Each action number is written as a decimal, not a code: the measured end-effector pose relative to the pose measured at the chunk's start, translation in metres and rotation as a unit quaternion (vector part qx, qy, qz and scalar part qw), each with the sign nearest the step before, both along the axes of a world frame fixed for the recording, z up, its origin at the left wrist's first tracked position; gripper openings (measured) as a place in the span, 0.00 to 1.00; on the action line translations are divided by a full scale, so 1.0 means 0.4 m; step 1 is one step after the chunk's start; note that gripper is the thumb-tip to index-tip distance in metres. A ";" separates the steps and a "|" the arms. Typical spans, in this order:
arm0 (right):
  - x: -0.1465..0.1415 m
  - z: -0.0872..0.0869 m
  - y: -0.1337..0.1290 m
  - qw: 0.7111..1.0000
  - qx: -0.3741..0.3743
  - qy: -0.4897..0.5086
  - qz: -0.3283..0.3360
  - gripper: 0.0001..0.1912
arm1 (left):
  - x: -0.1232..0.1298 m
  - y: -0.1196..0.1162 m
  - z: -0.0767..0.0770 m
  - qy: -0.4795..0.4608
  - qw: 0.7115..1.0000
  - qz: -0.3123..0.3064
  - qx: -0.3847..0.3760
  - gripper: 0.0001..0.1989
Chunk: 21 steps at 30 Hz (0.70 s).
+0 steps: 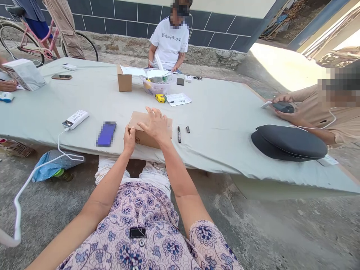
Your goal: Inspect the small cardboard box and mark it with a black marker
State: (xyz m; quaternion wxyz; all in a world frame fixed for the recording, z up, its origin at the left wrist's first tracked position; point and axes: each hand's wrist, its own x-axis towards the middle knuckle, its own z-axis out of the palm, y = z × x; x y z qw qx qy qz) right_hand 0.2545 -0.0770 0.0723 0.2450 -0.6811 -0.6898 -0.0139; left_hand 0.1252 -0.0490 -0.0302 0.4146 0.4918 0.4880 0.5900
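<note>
A small brown cardboard box sits near the front edge of the cloth-covered table. My left hand holds the box at its near left corner, thumb up along the side. Over the box top lies my right hand, its fingers spread and partly hiding the lid. Just right of the box are an uncapped black marker and its loose cap. To the left, a phone with a blurred purple screen lies flat.
A white power bank trails a cable off the table's front edge. Further back stand an open carton, a clear plastic basin, a yellow tape measure and a paper. A black cap lies at right. People sit around the table.
</note>
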 end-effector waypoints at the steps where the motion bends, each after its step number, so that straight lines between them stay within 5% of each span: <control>1: -0.022 0.012 0.017 1.000 -0.023 -0.008 0.015 0.39 | -0.001 -0.002 -0.005 0.003 1.000 0.008 0.008 0.22; 9: -0.105 0.023 0.085 0.993 -0.092 0.000 0.076 0.54 | 0.002 -0.041 -0.041 0.020 0.994 0.027 0.104 0.24; 21: -0.089 0.085 0.059 0.992 -0.068 0.047 0.095 0.17 | 0.012 -0.048 -0.062 0.021 0.991 0.018 0.128 0.30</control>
